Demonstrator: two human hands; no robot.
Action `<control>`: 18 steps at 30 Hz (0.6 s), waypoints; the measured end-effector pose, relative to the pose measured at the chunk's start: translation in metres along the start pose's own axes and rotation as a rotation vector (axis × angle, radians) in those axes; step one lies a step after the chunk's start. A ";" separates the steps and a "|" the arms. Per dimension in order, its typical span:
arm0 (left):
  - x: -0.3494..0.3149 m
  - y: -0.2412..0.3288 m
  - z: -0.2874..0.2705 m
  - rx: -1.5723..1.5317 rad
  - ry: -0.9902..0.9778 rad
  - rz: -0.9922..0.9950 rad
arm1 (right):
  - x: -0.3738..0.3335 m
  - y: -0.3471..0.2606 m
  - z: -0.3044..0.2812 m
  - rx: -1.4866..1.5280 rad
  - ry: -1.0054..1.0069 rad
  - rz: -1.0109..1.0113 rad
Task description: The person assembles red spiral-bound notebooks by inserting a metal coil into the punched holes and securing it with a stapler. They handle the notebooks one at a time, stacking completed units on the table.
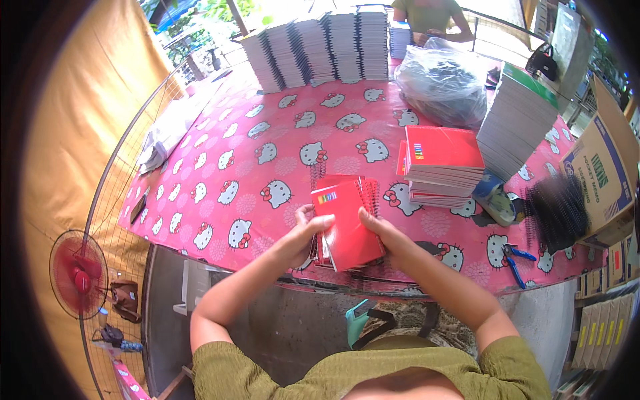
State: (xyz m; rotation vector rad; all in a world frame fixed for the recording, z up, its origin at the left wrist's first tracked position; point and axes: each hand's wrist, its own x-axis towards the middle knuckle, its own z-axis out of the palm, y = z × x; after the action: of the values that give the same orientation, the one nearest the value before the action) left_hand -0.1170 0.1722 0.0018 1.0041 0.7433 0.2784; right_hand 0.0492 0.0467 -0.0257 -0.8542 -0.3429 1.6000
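A red-covered notebook (353, 233) is held between my two hands above the near part of the table. My left hand (301, 235) grips its left edge, with the thumb on the cover. On the right edge, my right hand (385, 235) holds it with the thumb near the upper corner. More red spiral notebooks (373, 195) lie under it, their coils showing at the top and right. How many are in my grip I cannot tell. To the right stands a stack of red notebooks (445, 147).
A tall green-topped paper stack (517, 120), a clear plastic bag (443, 83), black binding coils (559, 212), blue-handled pliers (515, 264) and a cardboard box (605, 163) line the right. Spiral-bound stacks (320, 50) stand at the back, near another person (430, 17). A fan (80, 283) is left.
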 end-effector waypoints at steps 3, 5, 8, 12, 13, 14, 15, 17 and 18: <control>-0.020 -0.012 0.007 0.093 -0.072 0.164 | -0.021 0.015 -0.009 -0.023 0.048 -0.056; -0.028 -0.023 0.010 0.200 -0.161 0.281 | -0.044 0.024 -0.006 -0.058 -0.008 -0.234; -0.027 -0.043 0.014 0.244 -0.489 0.254 | -0.089 0.028 0.003 -0.157 0.068 -0.412; 0.002 -0.045 0.056 0.583 -1.121 0.377 | -0.161 0.025 0.005 -0.395 0.333 -0.610; 0.015 -0.048 0.075 0.727 -1.298 0.599 | -0.175 0.029 0.008 -0.383 0.415 -0.657; 0.029 -0.050 0.092 0.795 -1.430 0.721 | -0.188 0.036 0.004 -0.474 0.462 -0.715; 0.041 -0.047 0.115 0.843 -1.566 0.848 | -0.200 0.039 0.003 -0.562 0.517 -0.779; 0.052 -0.027 0.164 0.521 -1.601 0.686 | -0.212 0.027 0.011 0.093 0.331 -0.883; 0.065 -0.037 0.177 0.424 -1.616 0.533 | -0.211 0.021 0.014 0.448 0.287 -0.899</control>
State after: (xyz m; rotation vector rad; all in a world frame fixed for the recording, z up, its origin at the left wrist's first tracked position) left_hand 0.0462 0.0703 -0.0004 1.4173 -0.9843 -0.2867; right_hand 0.0246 -0.1535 0.0398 -0.4560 -0.1154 0.6603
